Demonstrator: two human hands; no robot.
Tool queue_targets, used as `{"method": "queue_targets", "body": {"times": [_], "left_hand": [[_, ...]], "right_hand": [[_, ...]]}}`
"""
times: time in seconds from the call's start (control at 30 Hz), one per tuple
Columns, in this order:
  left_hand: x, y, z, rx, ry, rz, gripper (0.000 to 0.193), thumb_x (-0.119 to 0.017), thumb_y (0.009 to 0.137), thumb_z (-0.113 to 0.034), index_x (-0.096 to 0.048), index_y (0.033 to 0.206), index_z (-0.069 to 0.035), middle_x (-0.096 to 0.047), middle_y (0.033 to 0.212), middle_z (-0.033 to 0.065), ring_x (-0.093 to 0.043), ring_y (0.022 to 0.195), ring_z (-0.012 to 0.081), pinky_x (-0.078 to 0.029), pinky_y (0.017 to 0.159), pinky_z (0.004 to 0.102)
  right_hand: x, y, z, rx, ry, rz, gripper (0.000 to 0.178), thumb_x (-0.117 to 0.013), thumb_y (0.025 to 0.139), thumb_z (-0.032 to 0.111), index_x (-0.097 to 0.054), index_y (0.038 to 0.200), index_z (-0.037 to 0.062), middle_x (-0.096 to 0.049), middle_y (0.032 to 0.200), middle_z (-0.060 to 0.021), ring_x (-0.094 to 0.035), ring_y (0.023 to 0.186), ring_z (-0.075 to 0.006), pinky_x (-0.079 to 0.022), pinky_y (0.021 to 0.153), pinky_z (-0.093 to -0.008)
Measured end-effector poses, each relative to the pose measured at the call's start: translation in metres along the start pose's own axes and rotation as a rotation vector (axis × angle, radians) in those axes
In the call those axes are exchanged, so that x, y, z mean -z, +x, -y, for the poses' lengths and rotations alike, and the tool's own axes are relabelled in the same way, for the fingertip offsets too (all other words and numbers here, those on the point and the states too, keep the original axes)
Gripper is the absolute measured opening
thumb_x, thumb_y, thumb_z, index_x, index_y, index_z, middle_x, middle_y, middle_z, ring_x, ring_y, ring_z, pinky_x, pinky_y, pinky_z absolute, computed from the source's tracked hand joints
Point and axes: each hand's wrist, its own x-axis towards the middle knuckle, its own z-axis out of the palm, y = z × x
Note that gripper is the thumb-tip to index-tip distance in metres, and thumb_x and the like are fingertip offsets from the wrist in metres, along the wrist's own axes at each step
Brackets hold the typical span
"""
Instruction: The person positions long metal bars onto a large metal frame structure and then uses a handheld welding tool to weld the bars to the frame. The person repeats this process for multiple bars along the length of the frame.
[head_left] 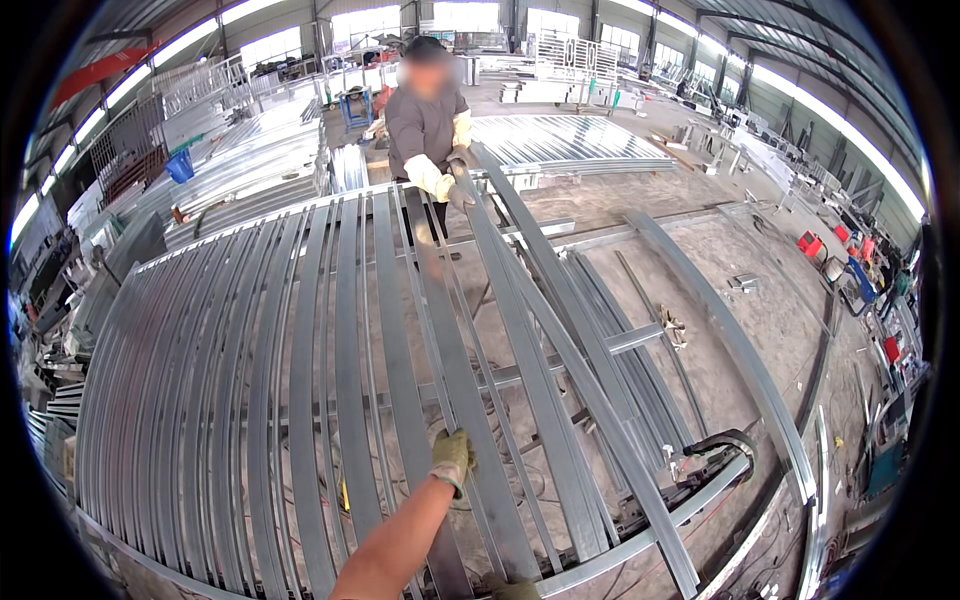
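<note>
My left hand [453, 458], in an olive-green work glove, reaches in from the lower edge. Its fingers are curled on the left edge of a long grey metal channel [480, 470], which runs away from me across a frame. Only the top of a second olive glove, my right hand [515, 591], shows at the lower edge by the near end of this channel; its fingers are hidden. Across the frame a person [425, 125] in a dark top and work gloves holds the far end of another long channel [505, 270].
Many parallel metal slats [225, 380] cover the frame's left side. Loose channels [620, 370] lie slanted on the right, with one long profile [740, 340] beyond them. A black curved hose [725, 440] sits at the near right corner. Stacked sheets [570, 140] stand behind.
</note>
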Motion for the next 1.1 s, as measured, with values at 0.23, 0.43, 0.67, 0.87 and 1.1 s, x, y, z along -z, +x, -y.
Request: {"method": "queue_targets", "body": {"times": [0.23, 0.43, 0.67, 0.87, 1.1], "left_hand": [[0.023, 0.013, 0.024, -0.172, 0.117, 0.08, 0.023, -0.064, 0.103, -0.03, -0.057, 0.108, -0.009, -0.062, 0.074, 0.0076, -0.058, 0.052, 0.023, -0.046, 0.044, 0.0409], [0.036, -0.031, 0.062, -0.045, 0.441, 0.024, 0.031, -0.068, 0.102, -0.029, -0.062, 0.105, 0.002, -0.068, 0.076, 0.0097, -0.063, 0.057, 0.0224, -0.052, 0.049, 0.0396], [0.058, 0.015, 0.073, -0.091, 0.629, -0.108, 0.028, -0.064, 0.105, -0.025, -0.06, 0.111, 0.002, -0.067, 0.081, 0.0107, -0.067, 0.062, 0.0255, -0.053, 0.051, 0.0429], [0.057, 0.036, 0.098, -0.116, 0.576, -0.14, 0.03, -0.066, 0.103, -0.028, -0.062, 0.118, -0.002, -0.07, 0.086, 0.012, -0.073, 0.072, 0.0296, -0.056, 0.061, 0.0434], [0.069, 0.075, 0.127, -0.443, 1.305, -0.187, 0.025, -0.058, 0.104, -0.031, -0.071, 0.106, -0.01, -0.075, 0.093, 0.0072, -0.073, 0.085, 0.0252, -0.055, 0.076, 0.0428]], "right_hand": [[0.009, 0.001, 0.006, -0.007, -0.387, 0.257, 0.068, -0.069, 0.092, 0.059, -0.076, 0.119, -0.0037, -0.078, 0.098, -0.0231, -0.075, 0.098, -0.0362, -0.055, 0.09, -0.0448], [0.013, -0.002, 0.0, -0.324, -0.127, 0.101, 0.071, -0.067, 0.096, 0.064, -0.07, 0.126, -0.0003, -0.077, 0.109, -0.0219, -0.074, 0.105, -0.0375, -0.055, 0.091, -0.0446], [0.049, -0.082, -0.014, -0.38, -0.325, 0.106, 0.057, -0.062, 0.102, 0.053, -0.066, 0.141, 0.0108, -0.074, 0.13, -0.0208, -0.069, 0.124, -0.0381, -0.052, 0.106, -0.0424], [0.062, -0.096, -0.073, -0.442, -0.324, 0.025, 0.057, -0.062, 0.104, 0.048, -0.065, 0.141, 0.0053, -0.071, 0.136, -0.022, -0.066, 0.129, -0.0387, -0.051, 0.11, -0.0438], [0.071, -0.087, -0.077, -0.244, -0.238, -0.008, 0.052, -0.058, 0.106, 0.05, -0.067, 0.134, 0.007, -0.072, 0.128, -0.0241, -0.067, 0.121, -0.043, -0.051, 0.105, -0.0461]]}}
